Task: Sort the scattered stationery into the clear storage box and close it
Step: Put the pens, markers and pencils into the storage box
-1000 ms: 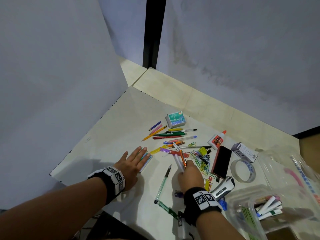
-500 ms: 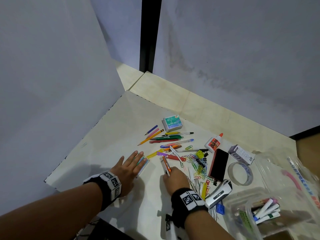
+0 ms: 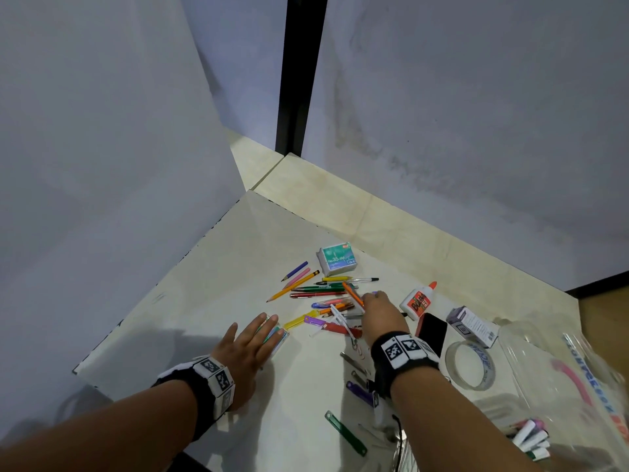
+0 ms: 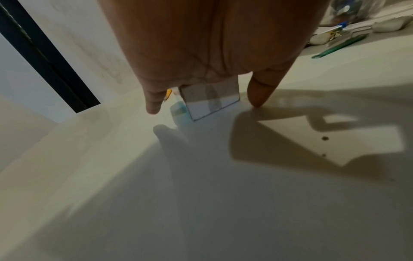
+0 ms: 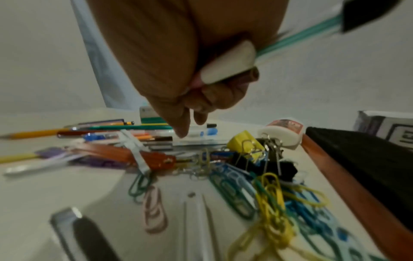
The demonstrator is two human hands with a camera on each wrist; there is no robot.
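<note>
Pale walls meet at a dark vertical post behind a cream tabletop (image 3: 211, 287) strewn with stationery. Near the middle lies the pile of pens and pencils (image 3: 320, 291), with a green staple box (image 3: 337, 258) at its 12 o'clock and a glue bottle (image 3: 418, 300) at its 3 o'clock; past that sit a black phone (image 3: 433, 330) and a roll of clear tape (image 3: 473, 364). The clear storage box (image 3: 558, 379) stands open at the 4 o'clock edge of the table, some markers (image 3: 529, 439) already inside. The left hand (image 3: 248, 345) lies flat with straight fingers pressing a small clear packet (image 4: 210, 98) to the table at 8 o'clock of the pile. The right hand (image 3: 377, 311) reaches into the pile, curled around several pens (image 5: 228, 65), including an orange one (image 3: 352, 294), while its forefinger (image 5: 182, 128) stretches down toward a clear pen with a blue cap (image 5: 201, 132). Gathering pens looks to be the step in hand. The next move likely calls for pinching that extra pen into the bundle without spilling the rest, then carrying it all to the box. Paper clips (image 5: 263, 187) and binder clips (image 5: 250, 150) wait just beside.
</note>
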